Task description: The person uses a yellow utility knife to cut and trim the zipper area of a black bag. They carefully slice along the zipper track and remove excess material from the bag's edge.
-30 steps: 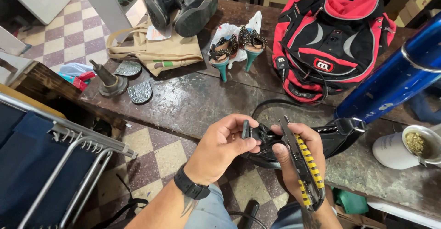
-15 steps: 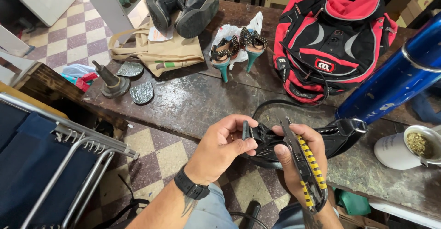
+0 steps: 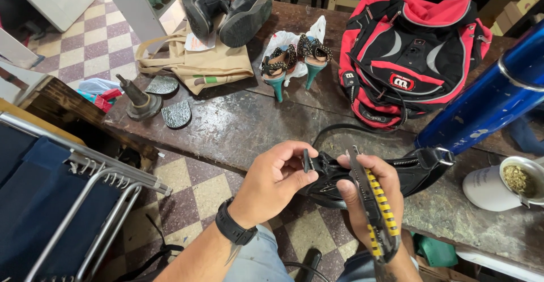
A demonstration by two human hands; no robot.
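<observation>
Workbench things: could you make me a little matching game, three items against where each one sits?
Things:
1. pliers
2. backpack
3. high-heeled shoes

Places:
A. on a white plastic bag
B. in the right hand
C. far right of the table, beside a blue cylinder

Pairs: 1-B, 2-C, 3-A

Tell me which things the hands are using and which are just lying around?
In use:
left hand pinching the black bag
right hand holding yellow-and-black pliers

Lying about:
red backpack
high-heeled shoes
black boots
tan tote bag
blue cylinder
cup
</observation>
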